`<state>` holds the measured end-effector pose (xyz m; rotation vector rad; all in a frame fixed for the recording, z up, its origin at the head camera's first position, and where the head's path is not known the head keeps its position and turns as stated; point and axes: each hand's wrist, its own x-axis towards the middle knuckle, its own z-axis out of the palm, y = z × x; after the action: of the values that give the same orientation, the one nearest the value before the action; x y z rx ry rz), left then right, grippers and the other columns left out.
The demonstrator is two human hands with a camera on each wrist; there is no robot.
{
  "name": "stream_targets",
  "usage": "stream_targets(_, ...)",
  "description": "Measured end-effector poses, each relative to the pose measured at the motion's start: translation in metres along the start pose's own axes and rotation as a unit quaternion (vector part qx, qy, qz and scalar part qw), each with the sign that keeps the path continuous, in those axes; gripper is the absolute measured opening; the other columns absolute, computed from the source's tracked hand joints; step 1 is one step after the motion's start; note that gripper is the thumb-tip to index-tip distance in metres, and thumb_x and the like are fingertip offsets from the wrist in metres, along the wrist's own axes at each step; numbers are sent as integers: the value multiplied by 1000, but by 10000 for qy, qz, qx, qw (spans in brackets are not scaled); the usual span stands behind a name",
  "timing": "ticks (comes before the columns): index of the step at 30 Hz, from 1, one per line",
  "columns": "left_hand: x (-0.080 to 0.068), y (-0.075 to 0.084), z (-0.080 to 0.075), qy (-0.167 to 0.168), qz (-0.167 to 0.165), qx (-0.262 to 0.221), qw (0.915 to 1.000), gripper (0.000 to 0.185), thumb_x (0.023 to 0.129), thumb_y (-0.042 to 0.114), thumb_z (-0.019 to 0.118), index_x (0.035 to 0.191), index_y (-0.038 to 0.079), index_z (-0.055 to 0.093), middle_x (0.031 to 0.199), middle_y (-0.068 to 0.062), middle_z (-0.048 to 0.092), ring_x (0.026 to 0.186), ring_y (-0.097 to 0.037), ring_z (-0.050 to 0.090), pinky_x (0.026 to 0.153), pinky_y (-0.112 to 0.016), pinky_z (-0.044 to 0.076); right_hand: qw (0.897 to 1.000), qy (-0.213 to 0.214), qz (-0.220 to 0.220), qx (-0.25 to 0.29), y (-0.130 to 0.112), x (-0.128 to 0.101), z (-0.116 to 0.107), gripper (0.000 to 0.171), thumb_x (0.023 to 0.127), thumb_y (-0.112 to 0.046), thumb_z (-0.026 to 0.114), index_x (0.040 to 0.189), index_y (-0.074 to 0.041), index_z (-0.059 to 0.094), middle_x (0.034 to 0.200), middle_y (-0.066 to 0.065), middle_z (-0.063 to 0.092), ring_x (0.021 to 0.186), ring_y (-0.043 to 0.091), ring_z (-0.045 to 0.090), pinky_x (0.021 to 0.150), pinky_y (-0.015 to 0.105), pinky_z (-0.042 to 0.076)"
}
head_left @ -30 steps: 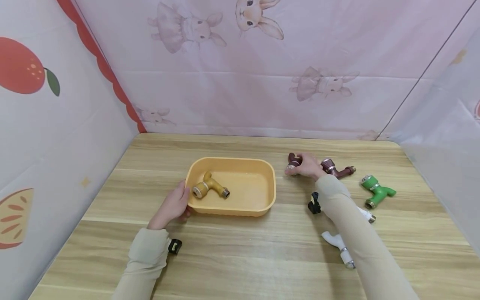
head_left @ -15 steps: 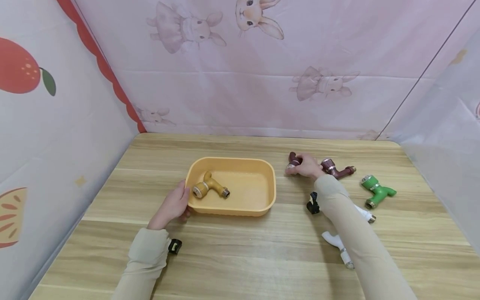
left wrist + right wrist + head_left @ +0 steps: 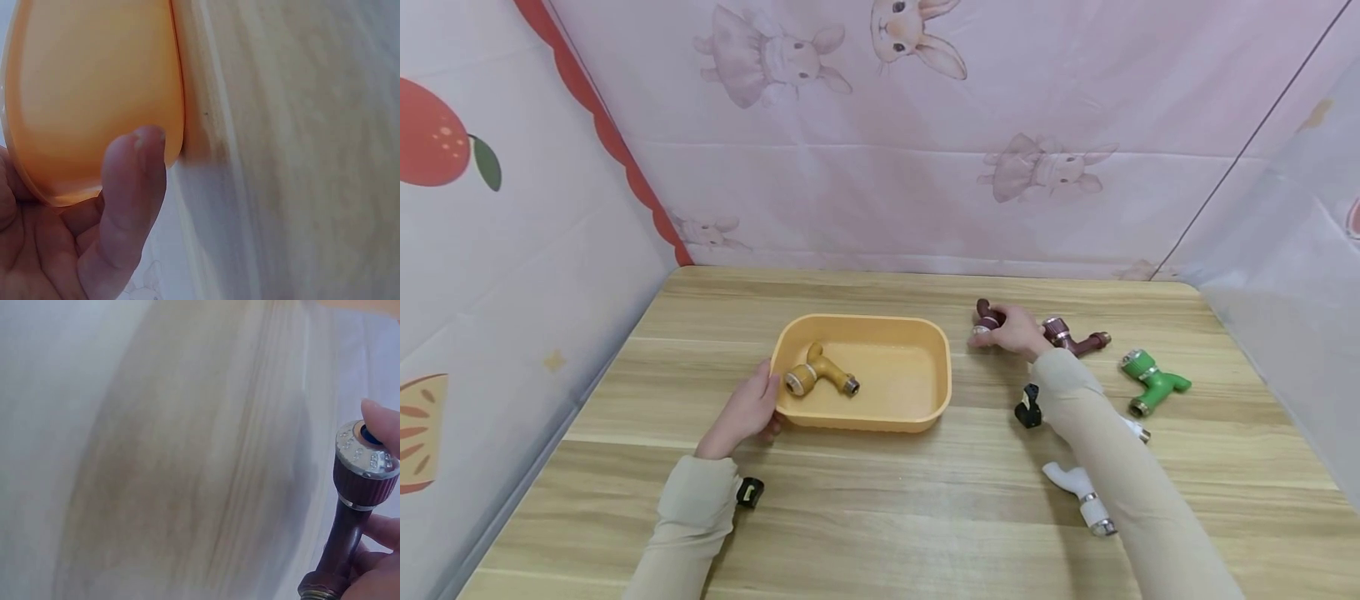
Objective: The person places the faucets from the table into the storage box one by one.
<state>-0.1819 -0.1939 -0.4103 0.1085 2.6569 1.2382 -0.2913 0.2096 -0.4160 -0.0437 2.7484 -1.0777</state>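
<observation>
Sleeves in pale beige reach forward over the wooden bench point(image 3: 880, 517) from the near edge. Nearest on the right side lies a white tap point(image 3: 1084, 494), partly under the right forearm, and a second white piece with a metal end point(image 3: 1138, 431) shows just past the sleeve. A small black part point(image 3: 749, 492) sits beside the left wrist, and another black part point(image 3: 1027, 407) rests just left of the right forearm.

Farther in, the left hand point(image 3: 745, 412) grips the near-left corner of the orange tray point(image 3: 925, 412); in the left wrist view a finger point(image 3: 134, 181) presses against the tray's outer wall point(image 3: 94, 94), with the thumb over the rim in the head view. Inside the tray, toward its left side, lies a yellow tap point(image 3: 817, 375) with a metal threaded end.

To the right, a green tap point(image 3: 1152, 382) lies alone on the bench, well apart from the tray.

Farthest out, the right hand point(image 3: 1015, 332) is clenched around a maroon tap point(image 3: 987, 317), which sits right of the tray and apart from it. The right wrist view shows its dark red body and silver collar point(image 3: 356, 506), with a fingertip point(image 3: 382, 425) on its top end. Whether the tap rests on the bench or is lifted off cannot be told. A second maroon tap point(image 3: 1075, 337) lies just beside the hand, on its right.
</observation>
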Motion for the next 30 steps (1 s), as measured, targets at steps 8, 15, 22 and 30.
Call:
stream_targets(8,1,-1,0,-12,-22,-7,10000,30,100,17,25,124,1,33,62,-13,53,46,-21,56,39,-35,51,9997,55,-57,210,-5,-6,-4,78,70,-27,78,132,2,41,122,25,49,107,35,48,95,44,40)
stream_targets(15,0,-1,0,11,25,22,10000,30,100,16,25,123,0,34,61,-12,54,45,-21,56,38,-35,51,9976,308,-298,535,-9,-11,-8,76,70,-19,78,131,5,40,122,25,48,107,35,47,95,43,40)
stream_targets(22,0,0,-1,12,106,53,9999,29,100,16,25,122,-1,34,60,-11,54,44,-21,55,38,-35,51,9965,512,-391,534,-14,-14,-12,75,68,-19,80,129,4,42,121,23,50,105,33,48,92,42,42)
stream_targets(30,0,0,-2,-17,69,28,10000,32,100,16,24,126,-1,32,60,-12,53,45,-22,56,38,-35,51,9963,526,-364,569,-21,-18,-16,76,66,-24,82,128,1,45,120,20,51,104,31,48,90,40,43)
